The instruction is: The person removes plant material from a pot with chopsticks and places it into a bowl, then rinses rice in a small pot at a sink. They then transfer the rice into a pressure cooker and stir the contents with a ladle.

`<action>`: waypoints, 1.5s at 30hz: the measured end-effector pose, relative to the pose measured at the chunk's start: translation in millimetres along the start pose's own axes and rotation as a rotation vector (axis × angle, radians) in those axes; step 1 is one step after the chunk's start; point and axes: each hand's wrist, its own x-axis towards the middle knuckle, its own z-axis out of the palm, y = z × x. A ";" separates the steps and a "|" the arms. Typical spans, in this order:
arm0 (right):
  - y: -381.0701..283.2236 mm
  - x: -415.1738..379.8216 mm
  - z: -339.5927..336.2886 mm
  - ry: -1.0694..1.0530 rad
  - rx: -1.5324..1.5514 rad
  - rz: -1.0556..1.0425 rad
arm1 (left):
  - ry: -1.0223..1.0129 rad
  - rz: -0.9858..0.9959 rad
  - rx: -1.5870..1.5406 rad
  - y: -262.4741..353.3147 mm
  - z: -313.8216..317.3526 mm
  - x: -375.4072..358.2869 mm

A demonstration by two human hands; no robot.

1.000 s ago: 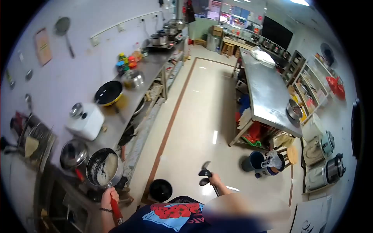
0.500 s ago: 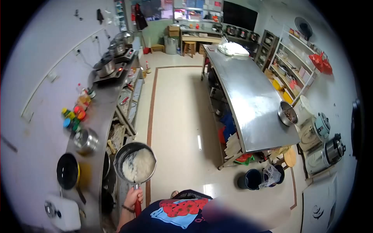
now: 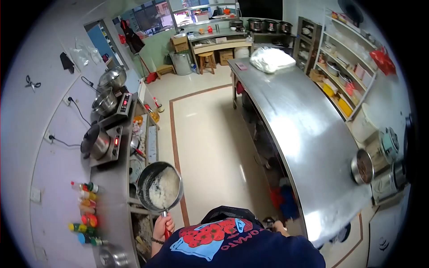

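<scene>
My left hand [image 3: 162, 227] is closed around the red handle of a saucepan [image 3: 142, 181] and holds it level over the aisle, beside the left counter. White, lumpy food [image 3: 163, 189], possibly rice, lies in the pan, mostly on its right side. Of my right hand [image 3: 280, 228], only a small patch of skin shows past the dark shirt, near the right-hand table's edge; its fingers cannot be made out.
Along the left counter [image 3: 109, 196] stand seasoning bottles [image 3: 88, 207], a lidded pot [image 3: 96, 142] on a lit induction cooker [image 3: 117, 142], and more pots. The steel table [image 3: 286, 120] at right bears a metal bowl [image 3: 362, 167] and a white plastic bag [image 3: 271, 60]. Tiled floor [image 3: 205, 147] runs between them.
My view has moved forward along the aisle and turned, so the cookers look nearer. The saucepan stays in my left hand. The patch of skin on my right now shows beyond the shirt.
</scene>
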 end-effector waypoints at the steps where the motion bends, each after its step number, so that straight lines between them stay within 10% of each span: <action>1: -42.6 2.2 -47.7 0.065 0.087 -0.025 | 0.049 0.028 0.056 18.3 -2.0 16.6; 6: -224.8 109.6 -207.3 0.468 0.336 -0.523 | 0.287 0.226 0.293 92.0 -24.2 122.1; 10: -368.1 62.6 -339.5 0.049 0.936 -0.436 | 0.340 0.376 0.730 185.9 -1.2 245.8; 21: -596.2 64.2 -611.1 -0.037 1.293 -0.661 | -0.077 0.043 0.218 415.9 110.6 611.0; 30: -763.4 137.7 -884.8 0.070 1.618 -0.926 | 0.099 0.049 0.419 548.5 202.7 833.7; 36: -813.5 240.3 -992.8 0.191 1.760 -0.864 | -0.001 0.098 0.846 605.4 205.9 1031.0; 39: -818.9 303.8 -1026.0 0.251 1.794 -0.664 | -0.441 0.567 1.721 636.7 202.0 1168.6; 45: -792.8 393.1 -1078.7 0.305 2.118 -0.424 | -0.407 -0.123 0.756 723.0 469.1 1273.3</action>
